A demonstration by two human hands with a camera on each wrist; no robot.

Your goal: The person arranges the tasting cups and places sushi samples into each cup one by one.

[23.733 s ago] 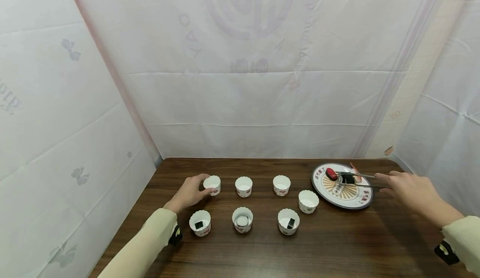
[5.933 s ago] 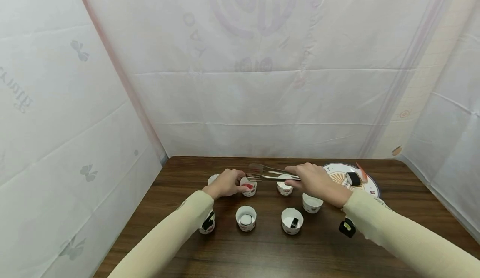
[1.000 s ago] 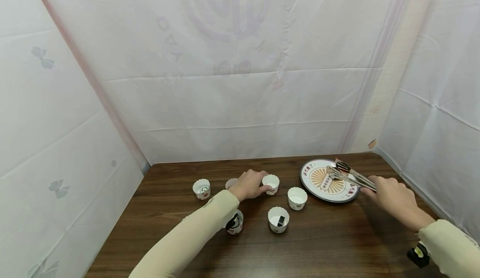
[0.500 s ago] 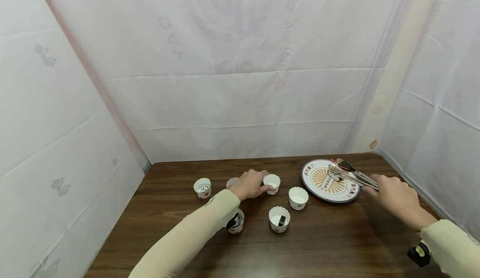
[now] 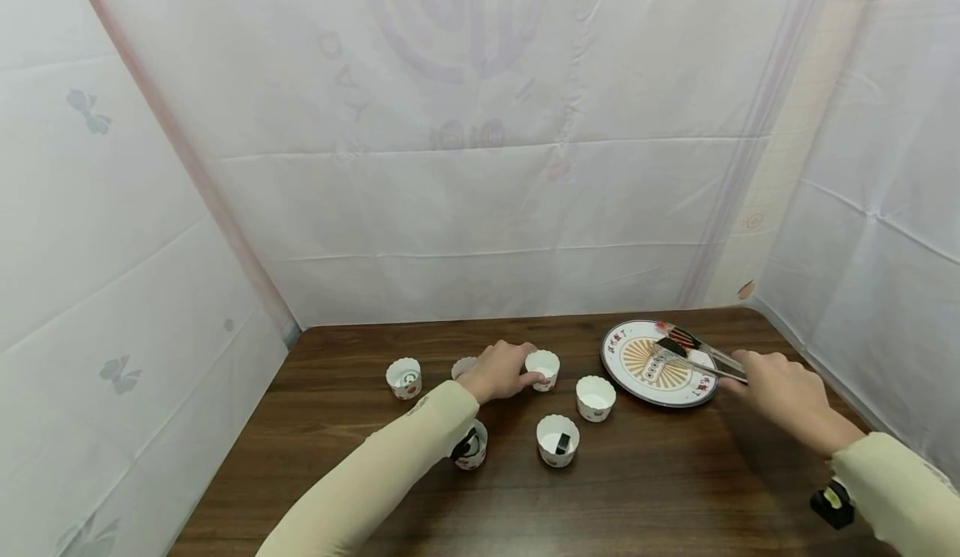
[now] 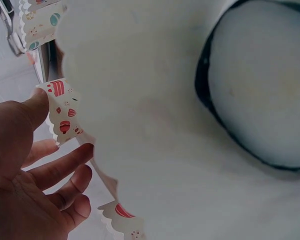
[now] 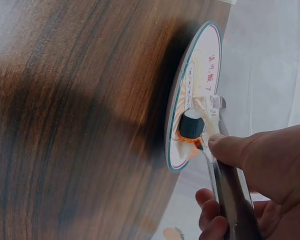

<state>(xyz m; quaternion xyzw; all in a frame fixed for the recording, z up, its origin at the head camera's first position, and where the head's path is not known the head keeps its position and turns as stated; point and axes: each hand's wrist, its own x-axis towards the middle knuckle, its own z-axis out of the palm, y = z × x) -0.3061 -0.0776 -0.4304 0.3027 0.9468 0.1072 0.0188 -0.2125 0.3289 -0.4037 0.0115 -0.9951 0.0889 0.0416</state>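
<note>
My left hand holds a small white paper cup by its sides, thumb in front and fingers behind. In the left wrist view its thumb and fingertips lie at a red-printed cup. My right hand grips metal tongs, their tips low over the round plate. By the tips sits a sushi piece with a dark band, white on top. Beside it is something orange and white, partly hidden by the tongs. I cannot tell whether the tongs pinch the sushi.
Near the plate stands another white cup. A front cup holds a small black piece; the far-left cup also has something inside. The left arm partly covers other cups. White cloth hangs behind the wooden table.
Since about six seconds ago, the left hand moved right from the middle back cup, and the tongs moved right to the plate. In the last half second, the tongs' tips shifted slightly; the left hand stayed.
</note>
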